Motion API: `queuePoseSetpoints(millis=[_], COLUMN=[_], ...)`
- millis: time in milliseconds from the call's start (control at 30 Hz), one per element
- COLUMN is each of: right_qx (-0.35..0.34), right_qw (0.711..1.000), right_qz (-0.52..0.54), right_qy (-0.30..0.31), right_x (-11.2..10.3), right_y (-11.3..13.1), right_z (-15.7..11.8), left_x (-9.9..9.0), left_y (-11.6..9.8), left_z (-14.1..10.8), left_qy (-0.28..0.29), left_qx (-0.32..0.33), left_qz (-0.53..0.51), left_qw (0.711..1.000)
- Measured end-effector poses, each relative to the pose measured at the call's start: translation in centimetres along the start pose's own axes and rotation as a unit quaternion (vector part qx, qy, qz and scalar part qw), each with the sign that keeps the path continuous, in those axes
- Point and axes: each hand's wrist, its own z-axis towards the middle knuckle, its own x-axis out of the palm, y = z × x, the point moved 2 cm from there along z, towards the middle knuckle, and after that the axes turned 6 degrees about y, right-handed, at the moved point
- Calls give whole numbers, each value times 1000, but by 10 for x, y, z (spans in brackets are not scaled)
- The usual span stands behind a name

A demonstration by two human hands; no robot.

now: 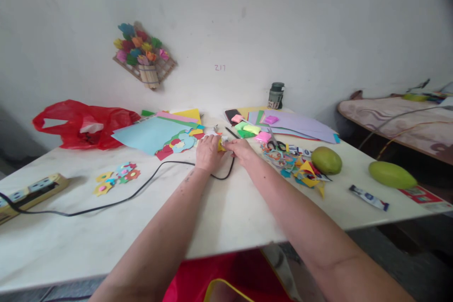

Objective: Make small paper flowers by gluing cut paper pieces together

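Note:
Both hands meet over the middle of the white table (141, 226). Between their fingertips is a small yellow item (221, 145), partly covered by the fingers. My left hand (208, 152) is closed around its left side. From the right, my right hand (240, 147) pinches at the same item. Just left of them lie cut paper shapes (180, 143) in red, blue and green. Packets of coloured clay (252, 129) sit behind my right hand, with black-handled scissors (277, 145) and paper scraps (307, 172) to its right.
A black cable (138, 191) runs from a power strip (33, 193) to beside the hands. Paper flowers (122, 174) lie left. Two green fruits (326, 160) and a tube (368, 197) are right. A red bag (85, 122), coloured sheets (145, 134) and a bottle (276, 96) stand farther back.

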Motion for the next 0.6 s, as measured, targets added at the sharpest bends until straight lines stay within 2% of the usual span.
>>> queuePoseSetpoints(millis=[167,333,467,533,600], right_qx=[-10,-1,-30,-64,-120], right_qw=[1000,998,999,996,986], right_qz=[11,55,-20,-69,-116], right_qy=[-7,21,9,2,26], right_x=[1,1,0,0,1], right_y=[-3,-4,-6,-8,-9], right_z=[3,2,5,8,10], left_x=[1,2,1,1,1], left_y=[3,6,7,7,8], left_z=[0,1,1,1,1], left_qy=[-6,-14,-7,-2,-2], left_qx=[-21,-26,-25,-27,-27], left_qz=[-22,-40,-38,-35,-34], left_qw=[1000,999,999,999,999])
